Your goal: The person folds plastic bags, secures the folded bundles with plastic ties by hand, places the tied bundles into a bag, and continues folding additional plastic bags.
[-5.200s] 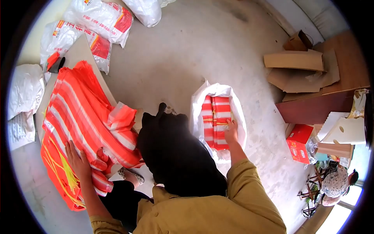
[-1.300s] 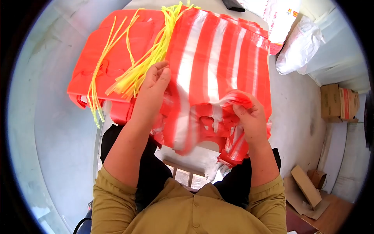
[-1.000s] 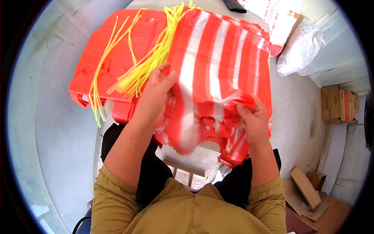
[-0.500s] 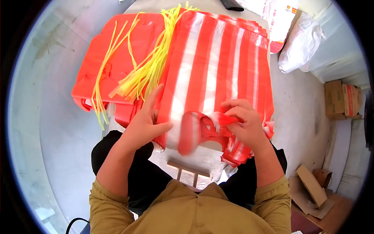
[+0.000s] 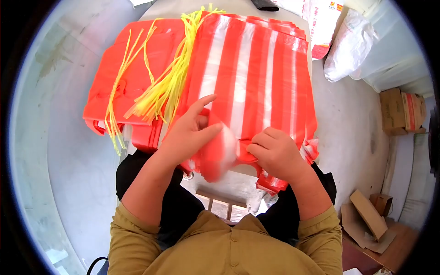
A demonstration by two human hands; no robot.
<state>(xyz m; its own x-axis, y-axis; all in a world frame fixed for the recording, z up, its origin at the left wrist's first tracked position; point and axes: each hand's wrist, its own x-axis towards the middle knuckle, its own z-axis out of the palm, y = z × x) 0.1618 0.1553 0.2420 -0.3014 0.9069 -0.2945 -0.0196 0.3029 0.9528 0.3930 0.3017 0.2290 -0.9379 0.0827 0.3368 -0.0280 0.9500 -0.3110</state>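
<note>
A thick stack of red-and-white striped plastic bags (image 5: 259,78) lies before me, with cut-out handles at the near edge. My right hand (image 5: 277,153) is closed on the near edge of the top plastic bag, its fingers curled and pinching the film. At the left handle, my left hand (image 5: 190,137) rests over the stack with thumb and index finger spread apart. Beside its thumb a loose flap of the bag is lifted and blurred by motion. Some of the left fingertips are hidden.
Left of the stack are plain red plastic bags (image 5: 146,50), with a bundle of yellow strips (image 5: 176,75) across them. A white sack (image 5: 350,46) stands at the back right. Cardboard boxes (image 5: 394,112) and cardboard pieces (image 5: 369,215) lie farther right. A wooden stool (image 5: 220,199) shows below.
My left hand has moved right, over the bag's left handle. The right hand has shifted slightly left and down, still pinching the bag edge. The loose flap has changed shape.
</note>
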